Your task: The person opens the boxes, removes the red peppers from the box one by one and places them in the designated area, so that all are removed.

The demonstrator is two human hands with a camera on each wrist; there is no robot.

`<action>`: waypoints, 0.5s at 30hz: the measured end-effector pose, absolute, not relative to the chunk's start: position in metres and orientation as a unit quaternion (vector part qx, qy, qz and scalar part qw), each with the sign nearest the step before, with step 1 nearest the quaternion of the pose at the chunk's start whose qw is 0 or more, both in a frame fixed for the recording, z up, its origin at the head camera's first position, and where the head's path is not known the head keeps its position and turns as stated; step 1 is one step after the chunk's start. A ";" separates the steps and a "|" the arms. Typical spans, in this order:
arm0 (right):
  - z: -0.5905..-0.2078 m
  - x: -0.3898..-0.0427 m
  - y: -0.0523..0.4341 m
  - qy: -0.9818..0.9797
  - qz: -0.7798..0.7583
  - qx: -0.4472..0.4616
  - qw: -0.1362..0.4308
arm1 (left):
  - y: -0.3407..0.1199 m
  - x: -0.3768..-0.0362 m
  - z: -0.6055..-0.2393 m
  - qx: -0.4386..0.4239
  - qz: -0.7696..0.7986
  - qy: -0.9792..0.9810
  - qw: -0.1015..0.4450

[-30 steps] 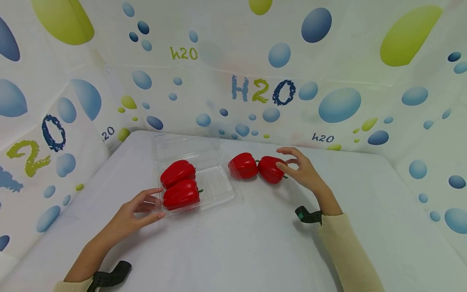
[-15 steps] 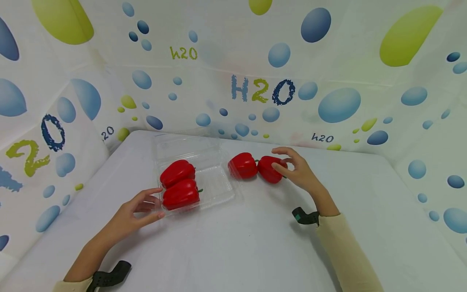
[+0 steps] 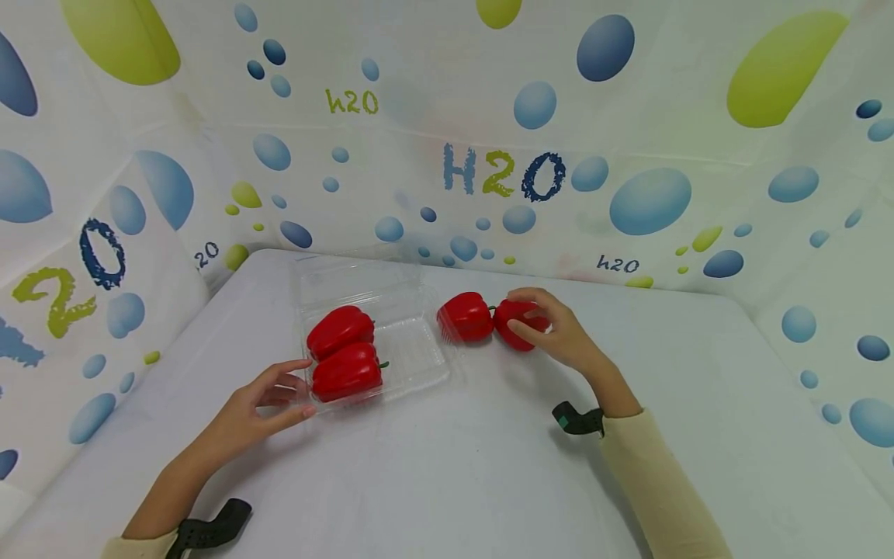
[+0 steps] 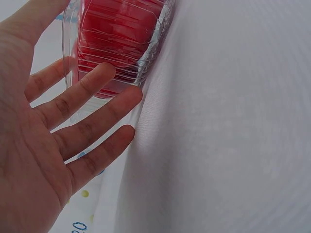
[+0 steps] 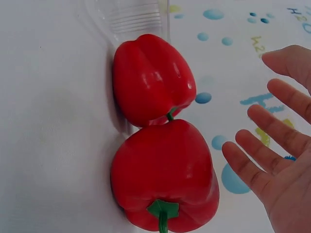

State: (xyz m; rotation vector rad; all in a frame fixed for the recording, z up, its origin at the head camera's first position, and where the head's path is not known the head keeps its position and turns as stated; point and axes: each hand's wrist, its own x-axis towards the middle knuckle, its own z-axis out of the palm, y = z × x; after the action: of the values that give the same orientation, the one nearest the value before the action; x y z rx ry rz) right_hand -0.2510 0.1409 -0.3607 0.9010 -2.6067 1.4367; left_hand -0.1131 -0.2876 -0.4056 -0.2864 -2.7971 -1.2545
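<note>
1. White cloth covers the table (image 3: 489, 466); behind and to both sides hangs a white backdrop (image 3: 419, 116) printed with blue and green bubbles and "H2O" lettering
2. On the table's far left stands a clear plastic clamshell tray (image 3: 419, 365), its lid lying open behind it; two red bell peppers lie inside on the tray's left half, one at the back (image 3: 340, 330) and one at the front (image 3: 347, 372), touching each other
3. Outside the tray, just beside its right rim, lies a third pepper (image 3: 465, 317); a fourth pepper (image 3: 518, 322) lies touching it on the right, the third's green stem meeting it
4. Right hand (image 3: 552, 330) cups the fourth pepper from the right, thumb at its near side and fingers arched over its top; the right wrist view shows the fingers (image 5: 272, 145) spread and apart from the pepper (image 5: 165, 174), so a firm grip cannot be told
5. Left hand (image 3: 261, 407) rests relaxed with straight fingers (image 4: 97, 107) against the tray's near left corner (image 4: 146, 63), gripping nothing; cream sleeves cover both forearms
</note>
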 end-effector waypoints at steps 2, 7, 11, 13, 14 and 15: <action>-0.361 -0.250 0.140 -0.838 0.460 0.292 0.016 | -0.288 -0.113 -0.405 -0.093 -0.407 -0.908 0.031; -0.361 -0.249 0.139 -0.837 0.462 0.293 0.012 | -0.287 -0.112 -0.404 -0.095 -0.410 -0.907 0.033; -0.361 -0.249 0.137 -0.835 0.464 0.296 0.006 | -0.286 -0.111 -0.403 -0.098 -0.411 -0.906 0.037; -0.362 -0.249 0.136 -0.831 0.466 0.303 0.006 | -0.286 -0.111 -0.403 -0.099 -0.411 -0.906 0.037; -0.362 -0.249 0.136 -0.830 0.466 0.305 0.006 | -0.286 -0.111 -0.403 -0.097 -0.410 -0.906 0.036; -0.363 -0.250 0.135 -0.829 0.467 0.309 0.006 | -0.286 -0.111 -0.403 -0.095 -0.409 -0.907 0.036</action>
State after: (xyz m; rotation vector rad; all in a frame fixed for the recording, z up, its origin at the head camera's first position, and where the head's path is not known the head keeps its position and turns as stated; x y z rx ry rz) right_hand -0.2495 0.1349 -0.3625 0.9657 -2.5933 1.4595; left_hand -0.1112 -0.2861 -0.4030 -0.2913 -2.7845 -1.2576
